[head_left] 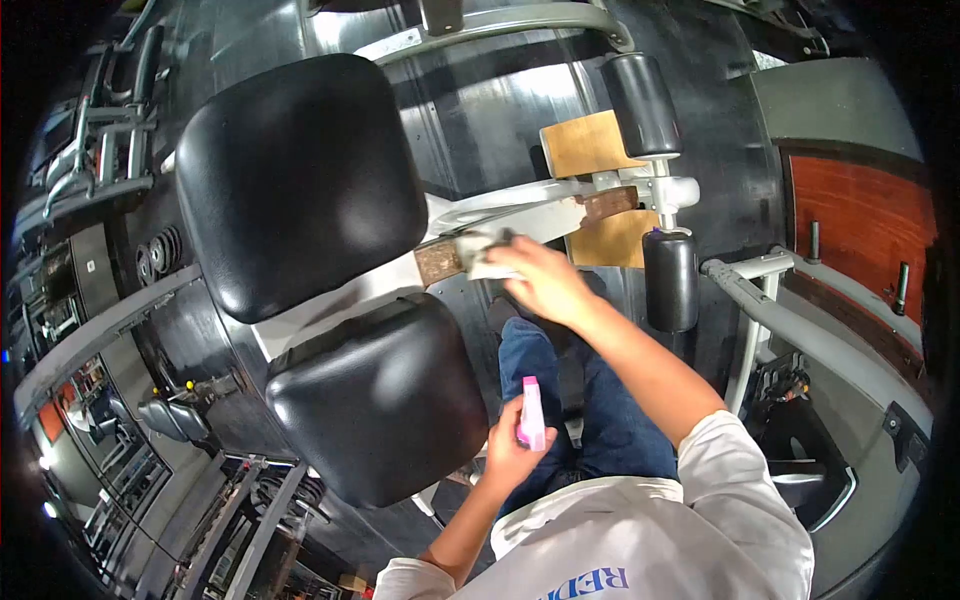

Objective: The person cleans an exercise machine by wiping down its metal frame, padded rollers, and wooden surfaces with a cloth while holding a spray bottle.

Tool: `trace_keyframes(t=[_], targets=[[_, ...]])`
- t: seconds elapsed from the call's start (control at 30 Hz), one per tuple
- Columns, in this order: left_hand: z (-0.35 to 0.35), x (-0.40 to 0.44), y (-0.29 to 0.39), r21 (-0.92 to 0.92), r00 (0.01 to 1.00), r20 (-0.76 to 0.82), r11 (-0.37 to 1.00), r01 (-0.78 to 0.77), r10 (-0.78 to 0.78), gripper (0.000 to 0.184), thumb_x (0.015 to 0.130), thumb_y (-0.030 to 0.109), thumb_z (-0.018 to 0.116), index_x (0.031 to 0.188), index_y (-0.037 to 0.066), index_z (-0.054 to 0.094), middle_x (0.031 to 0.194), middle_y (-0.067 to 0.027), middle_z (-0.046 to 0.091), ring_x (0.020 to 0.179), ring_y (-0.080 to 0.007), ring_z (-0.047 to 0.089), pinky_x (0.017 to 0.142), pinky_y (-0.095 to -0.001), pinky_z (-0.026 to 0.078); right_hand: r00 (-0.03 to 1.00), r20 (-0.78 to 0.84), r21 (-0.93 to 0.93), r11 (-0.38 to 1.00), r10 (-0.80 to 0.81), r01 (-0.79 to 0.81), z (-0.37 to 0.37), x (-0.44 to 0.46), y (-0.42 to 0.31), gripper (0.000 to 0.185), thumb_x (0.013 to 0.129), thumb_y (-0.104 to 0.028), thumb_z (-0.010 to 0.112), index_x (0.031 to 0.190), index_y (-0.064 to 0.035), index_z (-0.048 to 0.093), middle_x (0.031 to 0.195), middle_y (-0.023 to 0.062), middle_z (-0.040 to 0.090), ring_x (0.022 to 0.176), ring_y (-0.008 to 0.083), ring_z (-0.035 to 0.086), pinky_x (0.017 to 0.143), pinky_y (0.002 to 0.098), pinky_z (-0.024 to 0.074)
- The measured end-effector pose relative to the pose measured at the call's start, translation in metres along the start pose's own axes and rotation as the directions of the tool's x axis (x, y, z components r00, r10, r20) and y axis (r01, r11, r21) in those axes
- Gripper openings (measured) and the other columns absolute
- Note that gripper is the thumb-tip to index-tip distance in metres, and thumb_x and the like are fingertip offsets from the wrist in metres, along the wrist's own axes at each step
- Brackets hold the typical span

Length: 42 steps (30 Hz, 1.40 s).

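Observation:
My right hand (548, 284) is closed on a pale cloth (480, 256), pressed against the metal beam (540, 222) of a gym machine. Brown, worn-looking patches (438, 262) show on the beam beside the cloth. Lower down, in front of my jeans, my left hand (510, 452) is wrapped round a small pink and white spray bottle (532, 415). Left of both hands are the machine's two black padded cushions, a larger one (300, 180) and a smaller one (385, 405). Part of the cloth is hidden by my fingers.
Black foam rollers (642, 105) and wooden foot plates (592, 145) are at the beam's far end. A grey tubular frame (830, 335) stands on the right. Weight plates (158, 255) and other machines line the left. My legs (610, 410) stand close to the beam.

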<state>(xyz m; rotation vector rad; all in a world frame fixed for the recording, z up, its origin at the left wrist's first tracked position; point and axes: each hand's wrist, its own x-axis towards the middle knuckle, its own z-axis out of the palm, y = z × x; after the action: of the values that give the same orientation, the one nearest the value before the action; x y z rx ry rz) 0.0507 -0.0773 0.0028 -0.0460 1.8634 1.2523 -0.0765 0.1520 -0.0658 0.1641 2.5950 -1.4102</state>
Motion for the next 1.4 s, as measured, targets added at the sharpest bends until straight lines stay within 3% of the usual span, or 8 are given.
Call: trace_keyframes(t=[0.13, 0.27, 0.47, 0.57, 0.73, 1.2, 1.33, 1.4], targets=[[0.005, -0.001, 0.005, -0.088, 1.0, -0.003, 0.996, -0.009, 0.009, 0.064, 0.075, 0.015, 0.082, 0.129, 0.004, 0.05, 0.1, -0.0128, 0.067, 0.089, -0.0191, 0.066, 0.08, -0.0322, 0.053, 0.895, -0.383, 0.115, 0.973, 0.23, -0.201, 0.01, -0.021, 0.068, 0.036, 0.086, -0.01, 0.062, 0.122, -0.0081, 0.056, 0.111, 0.0183, 0.064, 0.103, 0.0401, 0.063, 0.087, 0.0435, 0.0527], [0.008, -0.001, -0.002, -0.093, 1.0, -0.009, 0.996, -0.014, 0.014, 0.064, 0.075, 0.015, 0.082, 0.129, 0.004, 0.05, 0.104, -0.0133, 0.068, 0.092, -0.0195, 0.067, 0.082, -0.0325, 0.053, 0.88, -0.276, 0.399, 0.879, 0.386, -0.26, 0.038, 0.003, 0.061, 0.032, 0.091, -0.013, 0.06, 0.121, -0.0035, 0.056, 0.113, 0.0199, 0.065, 0.107, 0.0343, 0.064, 0.09, 0.0402, 0.0503], [0.011, -0.009, -0.013, -0.098, 0.999, -0.022, 0.995, 0.032, -0.034, 0.064, 0.075, 0.016, 0.082, 0.129, 0.003, 0.049, 0.104, -0.0147, 0.067, 0.093, -0.0209, 0.067, 0.083, -0.0332, 0.053, 0.997, 0.028, 0.714, 0.696, 0.074, -0.071, 0.056, 0.05, -0.055, 0.036, 0.092, -0.012, 0.055, 0.123, 0.0062, 0.055, 0.105, 0.0151, 0.067, 0.096, 0.0202, 0.062, 0.087, 0.0314, 0.0477], [0.013, -0.011, -0.013, -0.099, 0.999, -0.015, 0.995, 0.026, -0.028, 0.064, 0.075, 0.017, 0.082, 0.129, 0.003, 0.05, 0.103, -0.015, 0.067, 0.092, -0.0216, 0.067, 0.083, -0.0333, 0.052, 0.973, 0.213, 0.702, 0.679, 0.086, -0.214, 0.032, 0.055, -0.06, 0.034, 0.091, -0.006, 0.049, 0.123, 0.0022, 0.056, 0.106, 0.0067, 0.063, 0.102, 0.012, 0.055, 0.091, 0.0276, 0.0455], [0.022, -0.011, -0.009, -0.047, 0.999, -0.019, 0.998, 0.035, -0.036, 0.064, 0.076, 0.018, 0.082, 0.129, 0.003, 0.05, 0.104, -0.0153, 0.068, 0.093, -0.0226, 0.067, 0.084, -0.033, 0.052, 0.983, 0.006, 0.27, 0.947, -0.184, 0.175, 0.028, 0.044, -0.05, 0.033, 0.087, -0.011, 0.051, 0.117, -0.0036, 0.062, 0.101, 0.0187, 0.066, 0.09, 0.0338, 0.065, 0.083, 0.0422, 0.0508], [0.031, 0.002, 0.004, -0.067, 0.997, -0.051, 0.996, 0.052, -0.056, 0.061, 0.079, 0.021, 0.079, 0.129, 0.003, 0.05, 0.105, -0.0171, 0.068, 0.096, -0.0272, 0.068, 0.085, -0.036, 0.052, 0.976, 0.062, 0.084, 0.974, 0.208, -0.213, -0.041, -0.034, 0.01, 0.036, 0.083, -0.022, 0.067, 0.112, -0.0026, 0.061, 0.102, 0.0208, 0.065, 0.098, 0.0408, 0.063, 0.085, 0.0466, 0.0503], [0.031, 0.0, -0.003, -0.097, 0.997, -0.07, 0.995, 0.021, -0.028, 0.06, 0.079, 0.023, 0.079, 0.128, 0.003, 0.05, 0.104, -0.0168, 0.068, 0.093, -0.0253, 0.068, 0.084, -0.0357, 0.052, 0.969, -0.202, 0.131, 0.985, 0.141, -0.116, -0.035, -0.015, -0.02, 0.035, 0.079, -0.013, 0.07, 0.112, -0.0048, 0.061, 0.115, 0.0197, 0.061, 0.106, 0.0399, 0.06, 0.091, 0.0431, 0.0489], [0.029, -0.001, -0.005, -0.041, 0.993, -0.106, 0.998, -0.056, 0.051, 0.053, 0.081, 0.013, 0.075, 0.128, 0.004, 0.051, 0.082, -0.0019, 0.062, 0.075, -0.0105, 0.06, 0.072, -0.0279, 0.051, 0.935, -0.295, 0.132, 0.961, -0.196, 0.243, -0.027, 0.002, -0.038, 0.038, 0.074, -0.005, 0.065, 0.112, -0.0073, 0.062, 0.113, 0.0181, 0.061, 0.106, 0.0349, 0.06, 0.09, 0.0406, 0.0495]])
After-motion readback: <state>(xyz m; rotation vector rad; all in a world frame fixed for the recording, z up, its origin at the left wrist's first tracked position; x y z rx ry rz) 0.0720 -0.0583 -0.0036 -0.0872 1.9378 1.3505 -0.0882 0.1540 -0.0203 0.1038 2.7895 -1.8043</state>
